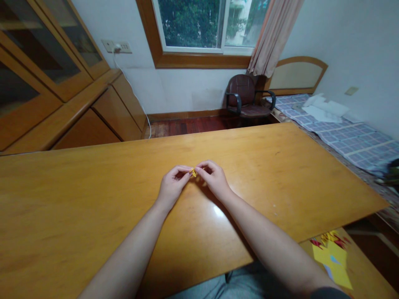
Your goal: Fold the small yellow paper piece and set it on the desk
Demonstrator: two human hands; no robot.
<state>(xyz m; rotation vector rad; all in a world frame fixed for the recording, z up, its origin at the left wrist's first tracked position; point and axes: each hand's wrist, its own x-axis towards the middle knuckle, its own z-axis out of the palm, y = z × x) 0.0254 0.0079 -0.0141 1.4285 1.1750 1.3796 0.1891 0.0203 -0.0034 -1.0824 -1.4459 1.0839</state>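
A small piece of folded yellow paper [193,173] is held above the middle of the wooden table [93,199]. My left hand [173,182] pinches it from the left between thumb and fingers. From the right, my right hand [215,177] pinches it too, with the fingertips of both hands nearly meeting. The fingers cover part of the paper, and its exact folded shape is too small to make out.
On a lower surface at bottom right lie yellow paper sheets [338,265] and a heap of red and yellow folded pieces [332,238]. A brown armchair [245,93] stands beyond the table, a bed [349,133] to the right, and a wooden cabinet [102,112] to the left.
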